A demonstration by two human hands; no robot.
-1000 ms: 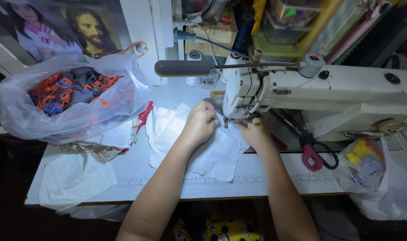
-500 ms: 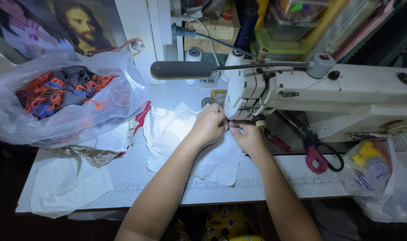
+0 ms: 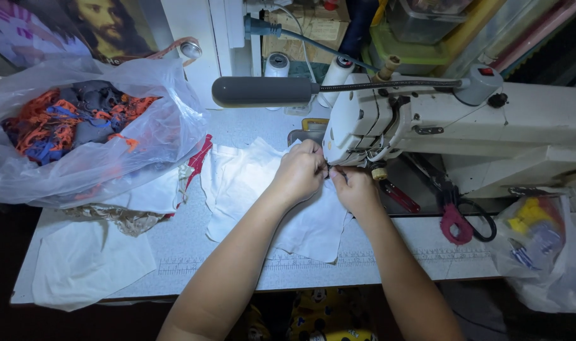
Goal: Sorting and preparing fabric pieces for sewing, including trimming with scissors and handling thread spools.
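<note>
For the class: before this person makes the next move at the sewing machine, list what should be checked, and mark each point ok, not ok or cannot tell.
1. Both hands at the needle area: left hand and right hand meet there: ok.
2. White fabric flat under the hands: ok.
3. Needle threaded: hidden by fingers: cannot tell.
4. Lamp lights the work: ok.
5. Scissors clear of the fabric: ok.
6. Plastic bag of scraps off the fabric: ok.
</note>
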